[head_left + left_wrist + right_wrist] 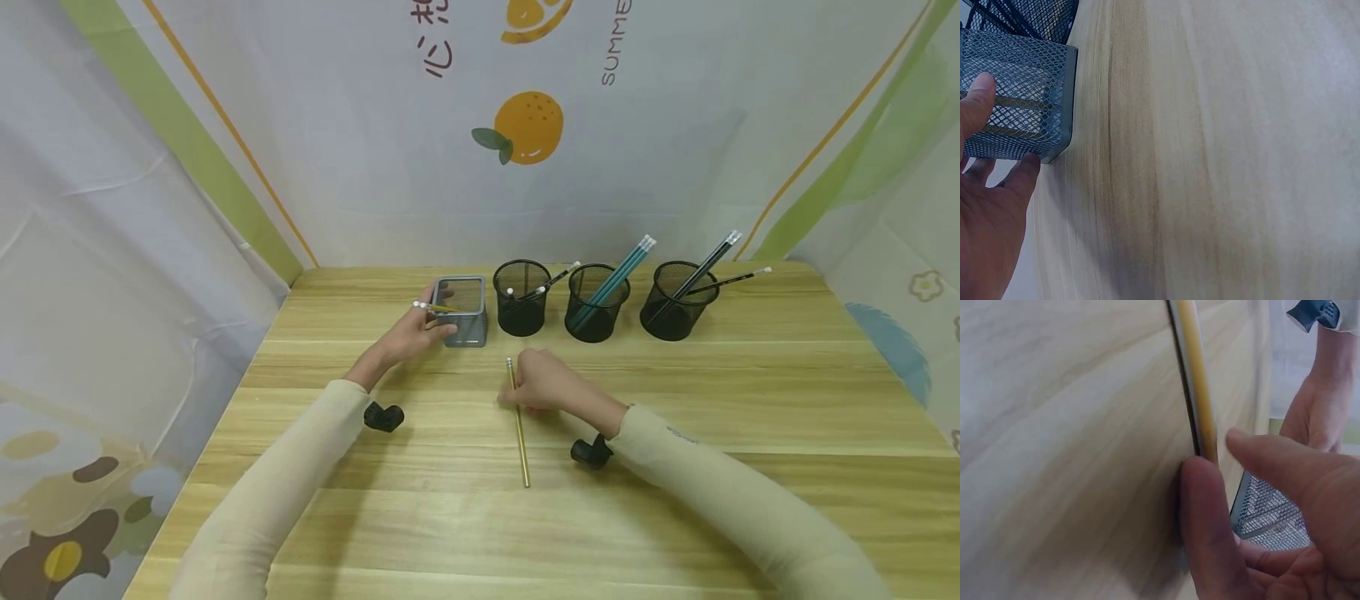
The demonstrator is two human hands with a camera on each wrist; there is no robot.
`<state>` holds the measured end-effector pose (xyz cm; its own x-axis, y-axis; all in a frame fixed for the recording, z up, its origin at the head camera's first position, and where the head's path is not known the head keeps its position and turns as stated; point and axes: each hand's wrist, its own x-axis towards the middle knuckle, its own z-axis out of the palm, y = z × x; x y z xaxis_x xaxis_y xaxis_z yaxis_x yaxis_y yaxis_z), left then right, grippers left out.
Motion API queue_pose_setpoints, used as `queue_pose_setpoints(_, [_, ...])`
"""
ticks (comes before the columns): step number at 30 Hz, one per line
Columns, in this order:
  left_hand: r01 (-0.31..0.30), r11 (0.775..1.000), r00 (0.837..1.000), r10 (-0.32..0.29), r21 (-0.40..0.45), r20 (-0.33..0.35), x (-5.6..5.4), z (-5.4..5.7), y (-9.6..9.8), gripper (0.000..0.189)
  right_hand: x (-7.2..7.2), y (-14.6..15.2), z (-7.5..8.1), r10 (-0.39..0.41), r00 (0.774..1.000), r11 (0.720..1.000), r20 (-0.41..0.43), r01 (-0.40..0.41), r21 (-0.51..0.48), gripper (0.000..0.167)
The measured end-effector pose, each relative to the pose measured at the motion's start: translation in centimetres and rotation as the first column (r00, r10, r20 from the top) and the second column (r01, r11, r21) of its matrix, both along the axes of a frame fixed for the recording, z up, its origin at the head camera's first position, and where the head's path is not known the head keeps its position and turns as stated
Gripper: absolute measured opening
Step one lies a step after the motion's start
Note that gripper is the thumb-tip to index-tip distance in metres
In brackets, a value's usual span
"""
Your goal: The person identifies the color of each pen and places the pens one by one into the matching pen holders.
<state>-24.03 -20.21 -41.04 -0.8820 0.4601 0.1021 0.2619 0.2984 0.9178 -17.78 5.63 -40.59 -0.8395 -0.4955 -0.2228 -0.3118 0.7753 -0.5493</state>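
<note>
My left hand (408, 335) grips a grey square mesh pen holder (471, 330), thumb on its near face and fingers (1022, 178) along its left side. Yellow pencils with white erasers (422, 306) lean out of that holder to the left. Lying on the table, a yellow pencil (522, 450) points its eraser end toward the holders. My right hand (543, 382) is over its upper part. In the right wrist view, the index fingertip touches the pencil (1199, 375), while the thumb stands slightly apart from it.
Right of the grey holder stand three round black mesh holders in a row: one (521, 321) with black pencils, one (592, 325) with teal pencils, one (667, 323) with black pencils. Behind the wooden table (450, 533) hangs a white printed curtain (375, 167).
</note>
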Motion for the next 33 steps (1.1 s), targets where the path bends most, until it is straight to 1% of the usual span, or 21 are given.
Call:
queue_pose_setpoints(3, [0.004,1.000,1.000,-0.004,0.002,-0.001,0.0,0.1,0.1,0.071,0.0,-0.3,0.1,0.027,1.000,1.000,-0.017,-0.027,0.002,0.044])
queue_pose_setpoints(6, [0.010,1.000,1.000,-0.010,-0.005,0.002,0.0,0.2,0.1,0.071,0.0,-0.6,0.2,0.025,1.000,1.000,-0.001,-0.025,-0.010,0.037])
queue_pose_setpoints(9, [0.009,1.000,1.000,-0.009,-0.009,0.004,0.0,0.3,0.2,0.071,0.1,-0.7,0.3,0.023,1.000,1.000,0.004,-0.023,-0.010,0.036])
queue_pose_setpoints(13, [0.005,1.000,1.000,-0.005,-0.003,0.003,0.0,0.3,0.2,0.071,0.1,-0.8,0.2,0.034,0.999,0.999,-0.015,-0.034,0.016,0.035])
queue_pose_setpoints(15, [0.004,1.000,1.000,-0.004,-0.002,0.002,0.0,0.2,0.2,0.070,0.1,-0.8,0.1,0.038,0.999,0.999,-0.012,-0.038,0.028,0.034])
queue_pose_setpoints(19, [-0.002,1.000,1.000,0.002,0.003,0.001,0.0,0.2,0.2,0.071,0.0,-0.6,0.0,0.033,0.999,0.999,0.037,-0.033,0.015,0.033])
queue_pose_setpoints(23, [-0.005,1.000,1.000,0.005,0.010,0.004,0.1,0.2,0.2,0.073,0.0,-0.1,0.0,0.033,0.994,0.999,0.104,-0.029,-0.040,0.026])
queue_pose_setpoints(28, [-0.005,1.000,1.000,0.005,0.001,0.013,0.2,0.2,0.2,0.072,0.1,0.8,0.0,0.048,0.979,0.992,0.200,-0.024,-0.122,0.017])
queue_pose_setpoints(33, [-0.003,1.000,1.000,0.003,-0.003,0.011,0.2,0.2,0.1,0.071,0.4,1.7,0.0,0.066,0.966,0.983,0.249,-0.020,-0.182,0.015])
